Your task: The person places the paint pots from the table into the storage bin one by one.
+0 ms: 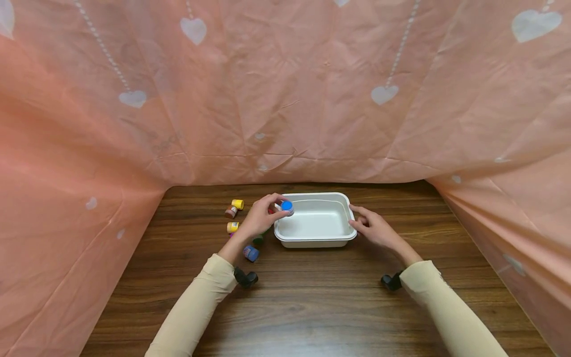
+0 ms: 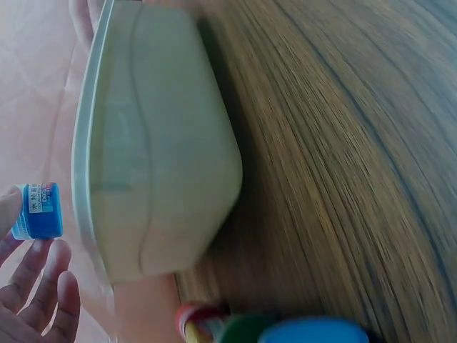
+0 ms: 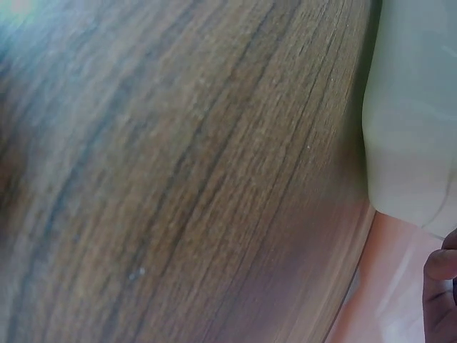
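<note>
My left hand (image 1: 260, 216) pinches a small paint jar (image 1: 287, 206) with a blue lid between thumb and fingers. The jar is above the left end of a white plastic tub (image 1: 314, 243). In the left wrist view the jar (image 2: 44, 211) shows blue sides and a printed label, just outside the tub's rim. At the opposite end my right hand (image 1: 373, 226) holds the tub's rim with thumb and fingers. Bent fingers (image 3: 441, 268) show beside the tub's wall (image 3: 410, 121) in the right wrist view. The tub's visible floor is bare.
Left of the tub, several small paint jars lie on the wooden table: a yellow one (image 1: 238, 204), a brown one (image 1: 230, 212), an orange-yellow one (image 1: 233, 227), a dark green one (image 1: 258, 239) and a blue one (image 1: 251, 253). Pink cloth (image 1: 285, 124) hangs around the back and sides.
</note>
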`<state>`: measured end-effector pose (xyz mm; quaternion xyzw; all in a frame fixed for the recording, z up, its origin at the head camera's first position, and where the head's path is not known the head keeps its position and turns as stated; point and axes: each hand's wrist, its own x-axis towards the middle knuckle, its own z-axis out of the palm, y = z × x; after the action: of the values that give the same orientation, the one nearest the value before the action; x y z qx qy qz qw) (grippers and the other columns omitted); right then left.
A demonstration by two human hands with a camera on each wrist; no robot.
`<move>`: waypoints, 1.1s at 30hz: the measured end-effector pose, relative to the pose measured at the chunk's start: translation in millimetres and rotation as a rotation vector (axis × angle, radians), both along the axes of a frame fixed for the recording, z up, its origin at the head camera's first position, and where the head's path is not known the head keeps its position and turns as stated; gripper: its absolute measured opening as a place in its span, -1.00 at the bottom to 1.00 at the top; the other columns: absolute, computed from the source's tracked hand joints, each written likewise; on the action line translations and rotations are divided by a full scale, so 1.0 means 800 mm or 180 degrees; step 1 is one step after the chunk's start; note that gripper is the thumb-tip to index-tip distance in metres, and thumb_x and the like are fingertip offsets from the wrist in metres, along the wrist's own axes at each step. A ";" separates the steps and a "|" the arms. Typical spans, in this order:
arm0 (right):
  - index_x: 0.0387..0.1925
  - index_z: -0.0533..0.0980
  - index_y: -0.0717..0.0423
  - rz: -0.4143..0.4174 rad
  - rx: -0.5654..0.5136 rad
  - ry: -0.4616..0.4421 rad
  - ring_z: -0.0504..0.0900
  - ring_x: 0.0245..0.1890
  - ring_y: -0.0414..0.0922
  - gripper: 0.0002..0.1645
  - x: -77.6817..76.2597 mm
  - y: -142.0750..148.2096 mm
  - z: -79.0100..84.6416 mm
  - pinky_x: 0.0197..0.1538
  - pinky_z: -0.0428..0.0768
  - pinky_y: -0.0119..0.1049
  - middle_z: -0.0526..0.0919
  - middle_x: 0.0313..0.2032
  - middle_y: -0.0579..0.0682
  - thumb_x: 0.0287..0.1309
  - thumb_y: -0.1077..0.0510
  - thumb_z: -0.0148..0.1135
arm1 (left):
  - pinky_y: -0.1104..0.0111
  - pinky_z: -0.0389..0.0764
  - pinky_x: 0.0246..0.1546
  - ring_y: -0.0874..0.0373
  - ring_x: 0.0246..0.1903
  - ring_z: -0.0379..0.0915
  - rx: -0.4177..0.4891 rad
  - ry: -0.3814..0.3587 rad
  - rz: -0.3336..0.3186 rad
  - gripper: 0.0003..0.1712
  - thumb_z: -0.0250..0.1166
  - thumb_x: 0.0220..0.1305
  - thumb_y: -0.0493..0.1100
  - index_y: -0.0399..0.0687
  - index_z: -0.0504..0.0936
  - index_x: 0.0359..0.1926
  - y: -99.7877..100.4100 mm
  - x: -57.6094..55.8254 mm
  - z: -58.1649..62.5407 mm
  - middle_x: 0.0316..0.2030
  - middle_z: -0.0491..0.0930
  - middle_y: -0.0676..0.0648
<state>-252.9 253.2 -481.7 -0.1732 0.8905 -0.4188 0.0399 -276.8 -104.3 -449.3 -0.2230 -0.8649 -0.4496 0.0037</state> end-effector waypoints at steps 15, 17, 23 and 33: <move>0.48 0.26 0.37 0.0018 0.0014 0.0030 0.33 -0.64 -0.27 -0.32 0.002 -0.003 -0.002 -0.50 0.34 -0.38 0.44 -0.61 -0.10 0.49 0.17 0.20 | 0.35 0.66 -0.15 0.06 -0.23 0.64 0.0047 -0.0187 -0.0034 -0.63 0.45 0.34 -0.08 -0.06 0.67 0.11 0.083 -0.019 -0.012 -0.04 0.69 -0.14; 0.48 0.25 0.37 0.0031 0.0021 0.0006 0.34 -0.63 -0.27 -0.32 0.002 -0.004 -0.002 -0.50 0.34 -0.38 0.44 -0.61 -0.10 0.49 0.16 0.20 | 0.32 0.65 -0.12 0.03 -0.16 0.64 0.0038 -0.0212 -0.0022 -0.63 0.46 0.34 -0.09 -0.06 0.67 0.11 0.095 -0.022 -0.015 -0.03 0.70 -0.15; 0.48 0.25 0.37 -0.0004 0.0039 -0.0036 0.35 -0.62 -0.26 -0.31 0.003 -0.006 -0.002 -0.49 0.34 -0.37 0.45 -0.59 -0.10 0.49 0.15 0.20 | 0.24 0.60 0.01 -0.02 0.02 0.63 -0.0105 -0.0161 0.0029 -0.61 0.51 0.28 -0.07 -0.02 0.70 0.09 0.127 -0.031 -0.024 -0.03 0.74 -0.13; 0.50 0.23 0.35 -0.0014 0.0041 -0.0092 0.36 -0.62 -0.28 -0.29 0.009 -0.008 0.002 -0.49 0.35 -0.38 0.48 -0.58 -0.04 0.50 0.12 0.19 | 0.40 0.54 -0.14 0.03 -0.03 0.66 -0.0248 -0.0317 0.0157 -0.59 0.54 0.24 -0.07 0.04 0.72 0.09 0.156 -0.043 -0.035 -0.04 0.76 -0.09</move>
<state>-246.1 246.9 -480.2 -0.1649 0.8929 -0.4157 0.0529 -311.4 20.7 -477.2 -0.1789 -0.8861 -0.4259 -0.0369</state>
